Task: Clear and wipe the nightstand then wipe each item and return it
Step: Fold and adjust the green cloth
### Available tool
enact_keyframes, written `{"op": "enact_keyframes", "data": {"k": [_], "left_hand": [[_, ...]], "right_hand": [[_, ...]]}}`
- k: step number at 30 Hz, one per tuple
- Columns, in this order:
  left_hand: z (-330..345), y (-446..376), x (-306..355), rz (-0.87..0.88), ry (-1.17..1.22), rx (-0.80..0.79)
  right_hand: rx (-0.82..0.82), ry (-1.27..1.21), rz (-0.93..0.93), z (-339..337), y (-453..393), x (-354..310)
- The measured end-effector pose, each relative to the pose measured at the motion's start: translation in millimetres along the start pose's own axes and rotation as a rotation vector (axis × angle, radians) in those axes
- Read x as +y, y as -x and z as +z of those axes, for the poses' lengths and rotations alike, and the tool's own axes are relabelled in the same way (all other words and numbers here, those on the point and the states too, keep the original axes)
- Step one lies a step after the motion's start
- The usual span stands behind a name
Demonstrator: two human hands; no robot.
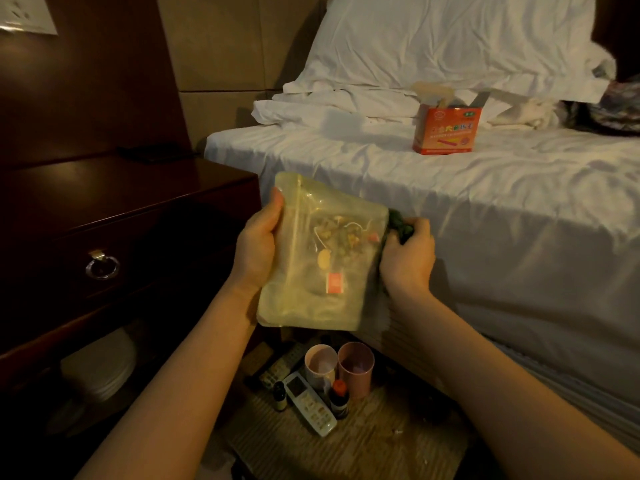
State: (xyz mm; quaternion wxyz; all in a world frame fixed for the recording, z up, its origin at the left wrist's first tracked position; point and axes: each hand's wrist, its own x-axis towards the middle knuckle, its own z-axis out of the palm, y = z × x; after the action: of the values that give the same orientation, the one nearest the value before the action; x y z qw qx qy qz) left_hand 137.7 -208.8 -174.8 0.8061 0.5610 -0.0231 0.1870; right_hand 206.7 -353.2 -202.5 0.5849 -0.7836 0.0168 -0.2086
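My left hand [258, 242] grips the left edge of a clear yellowish zip pouch [322, 258] holding tea bags and dried bits, held up between the nightstand and the bed. My right hand [408, 258] holds a dark green cloth [401, 228] bunched against the pouch's right edge. The dark wooden nightstand [114, 188] stands at the left, its top bare except for a dark flat object [152, 152] at the back. On the floor below sit two pink cups [356, 367], a white remote [310, 403], a second remote [280, 367] and two small dark bottles [339, 398].
An orange box [446, 129] stands open on the white bed sheet [485, 188], in front of the pillow [450, 39]. The nightstand has a drawer with a ring pull [103, 266] and white plates [104, 368] on its lower shelf. Carpet lies below.
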Motion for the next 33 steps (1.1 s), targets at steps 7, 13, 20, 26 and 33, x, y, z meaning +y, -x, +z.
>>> {"op": "enact_keyframes", "data": {"k": [7, 13, 20, 26, 33], "left_hand": [[-1, -5, 3, 0.012, 0.032, 0.038], [14, 0, -5, -0.118, 0.127, -0.036], [0, -5, 2, -0.177, 0.166, 0.237], [-4, -7, -5, -0.217, 0.193, 0.300], [25, 5, -19, -0.294, 0.373, 0.196]], "right_hand": [[0.130, 0.007, -0.319, -5, 11, -19], [-0.158, -0.016, -0.700, 16, 51, -36], [-0.553, -0.098, -0.762, 11, 85, -24], [-0.566, -0.185, -0.574, 21, 88, -18], [-0.396, -0.152, -0.474, 25, 45, -38]]}}
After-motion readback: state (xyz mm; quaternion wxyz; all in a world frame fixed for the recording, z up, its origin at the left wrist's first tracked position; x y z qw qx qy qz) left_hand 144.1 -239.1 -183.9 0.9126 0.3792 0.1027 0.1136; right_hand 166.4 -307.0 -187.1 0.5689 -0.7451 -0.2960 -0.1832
